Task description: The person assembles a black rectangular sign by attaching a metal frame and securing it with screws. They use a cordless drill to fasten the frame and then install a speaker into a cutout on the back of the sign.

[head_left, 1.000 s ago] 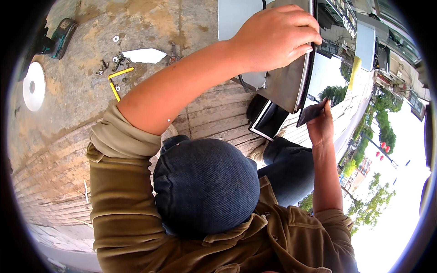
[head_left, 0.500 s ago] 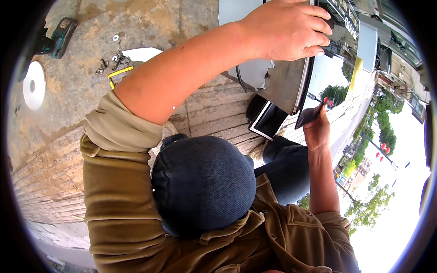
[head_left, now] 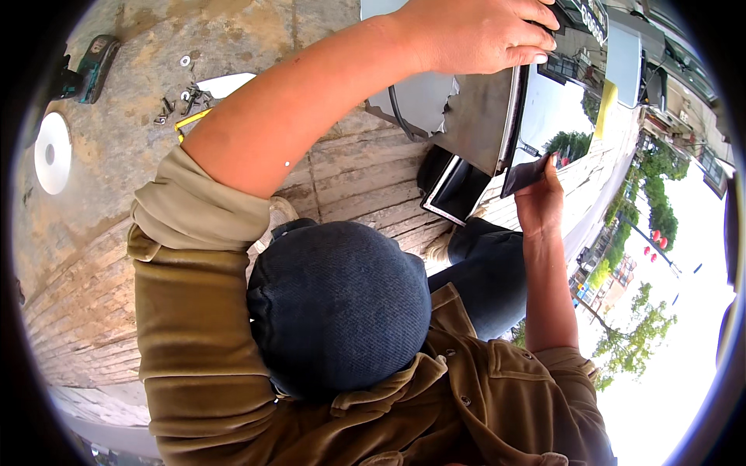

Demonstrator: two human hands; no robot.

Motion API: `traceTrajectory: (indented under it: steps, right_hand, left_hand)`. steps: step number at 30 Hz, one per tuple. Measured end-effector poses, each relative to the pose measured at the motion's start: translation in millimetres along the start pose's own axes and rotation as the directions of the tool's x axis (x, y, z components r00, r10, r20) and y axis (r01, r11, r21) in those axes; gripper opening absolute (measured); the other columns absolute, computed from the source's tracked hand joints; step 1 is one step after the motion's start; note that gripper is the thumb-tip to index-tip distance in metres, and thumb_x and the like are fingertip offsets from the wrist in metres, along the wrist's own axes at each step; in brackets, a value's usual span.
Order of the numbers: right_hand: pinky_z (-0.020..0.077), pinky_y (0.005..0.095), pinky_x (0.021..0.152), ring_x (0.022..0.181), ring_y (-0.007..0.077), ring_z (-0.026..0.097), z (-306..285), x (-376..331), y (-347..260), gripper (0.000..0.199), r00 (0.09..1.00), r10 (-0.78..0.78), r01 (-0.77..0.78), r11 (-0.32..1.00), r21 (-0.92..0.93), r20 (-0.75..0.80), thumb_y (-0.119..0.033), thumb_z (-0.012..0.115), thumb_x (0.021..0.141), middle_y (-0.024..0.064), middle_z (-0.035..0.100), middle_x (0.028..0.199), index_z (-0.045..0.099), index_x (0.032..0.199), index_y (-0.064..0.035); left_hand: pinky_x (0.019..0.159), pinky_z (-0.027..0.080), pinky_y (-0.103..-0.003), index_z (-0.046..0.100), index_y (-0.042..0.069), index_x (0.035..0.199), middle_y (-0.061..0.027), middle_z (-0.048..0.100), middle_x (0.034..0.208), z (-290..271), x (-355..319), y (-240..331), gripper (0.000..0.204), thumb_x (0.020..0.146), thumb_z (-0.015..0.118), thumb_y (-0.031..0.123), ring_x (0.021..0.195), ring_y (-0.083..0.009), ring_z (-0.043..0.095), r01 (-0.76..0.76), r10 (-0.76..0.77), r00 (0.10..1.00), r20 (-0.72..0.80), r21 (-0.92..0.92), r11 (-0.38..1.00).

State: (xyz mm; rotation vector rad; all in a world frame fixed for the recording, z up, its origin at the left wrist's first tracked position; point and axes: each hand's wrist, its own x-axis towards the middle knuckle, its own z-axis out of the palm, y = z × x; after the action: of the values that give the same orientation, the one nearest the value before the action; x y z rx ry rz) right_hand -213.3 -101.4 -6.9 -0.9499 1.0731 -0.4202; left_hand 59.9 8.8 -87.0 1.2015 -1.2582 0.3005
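My left hand (head_left: 474,35) reaches across to the top of a metal box (head_left: 483,116) with a mirror-like dark glass front (head_left: 553,109). Its fingers lap over the box's front edge, and the fingertips partly run out at the top of the picture. Lower down, my right hand (head_left: 542,203) pinches a thin dark flat piece (head_left: 524,175) against the lower part of the glass front. The fingers behind that piece are hidden. Under the box sits an open black tray-like part (head_left: 458,189) with a pale rim.
On the ground at left lie a white disc (head_left: 53,153), a teal and black power tool battery (head_left: 99,68), a washer (head_left: 185,60), loose screws (head_left: 190,97) and a yellow folding rule (head_left: 192,119). A black cable (head_left: 398,113) hangs beside the box. My bent knee (head_left: 342,307) is close below.
The whole view has shifted slightly, so the ground items and box appear higher and further left. Both hands keep their places on the box and the dark piece.
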Motion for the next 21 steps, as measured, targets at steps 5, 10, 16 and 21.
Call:
traceTrajectory:
  steps: [5, 10, 16, 21]
  right_hand:
    - [0.051, 0.0362, 0.084, 0.085, 0.0173, 0.063, -5, -2, 0, 0.017, 0.99, -0.019, 0.017, 1.0, -0.012, -0.139, -0.02, 0.051, 0.097, 0.0033, 0.067, 0.092, 0.062, 0.099, -0.0069]
    - [0.0506, 0.0355, 0.081, 0.088, 0.02, 0.061, -9, 3, -3, 0.017, 0.999, 0.007, -0.008, 1.0, -0.01, -0.044, -0.021, 0.054, 0.096, 0.0064, 0.065, 0.097, 0.061, 0.1, -0.0064]
    - [0.0508, 0.0344, 0.079, 0.084, 0.0194, 0.062, -6, -2, -10, 0.014, 0.994, 0.004, -0.003, 1.0, 0.01, -0.111, -0.02, 0.056, 0.095, 0.0046, 0.066, 0.093, 0.063, 0.098, -0.008]
    - [0.0498, 0.0343, 0.082, 0.09, 0.0188, 0.062, -11, -11, -22, 0.016, 0.999, 0.046, -0.047, 0.998, 0.033, 0.009, -0.02, 0.057, 0.094, 0.0048, 0.067, 0.098, 0.063, 0.102, -0.0067]
  left_hand:
    - [0.098, 0.043, -0.038, 0.07, 0.006, 0.097, -0.0089, 0.064, 0.112, 4, -4, 6, 0.021, 0.083, 0.063, 0.019, 0.119, -0.0285, 0.051, 0.006, -0.006, 1.0, -0.024, -0.001, 1.0]
    - [0.097, 0.044, -0.037, 0.07, 0.005, 0.096, -0.0093, 0.064, 0.112, 1, 1, -1, 0.021, 0.083, 0.064, 0.019, 0.118, -0.0286, 0.051, -0.032, 0.031, 0.999, -0.03, -0.017, 0.999]
    - [0.092, 0.047, -0.036, 0.067, 0.004, 0.098, -0.0087, 0.062, 0.113, -4, -1, 8, 0.018, 0.082, 0.064, 0.013, 0.112, -0.0292, 0.054, 0.019, -0.034, 0.991, -0.131, -0.113, 0.993]
    - [0.063, 0.049, -0.029, 0.066, 0.01, 0.099, -0.0006, 0.065, 0.091, -4, -33, 32, 0.02, 0.079, 0.071, 0.01, 0.074, -0.0186, 0.061, 0.328, -0.329, 0.932, -0.153, -0.036, 0.944]
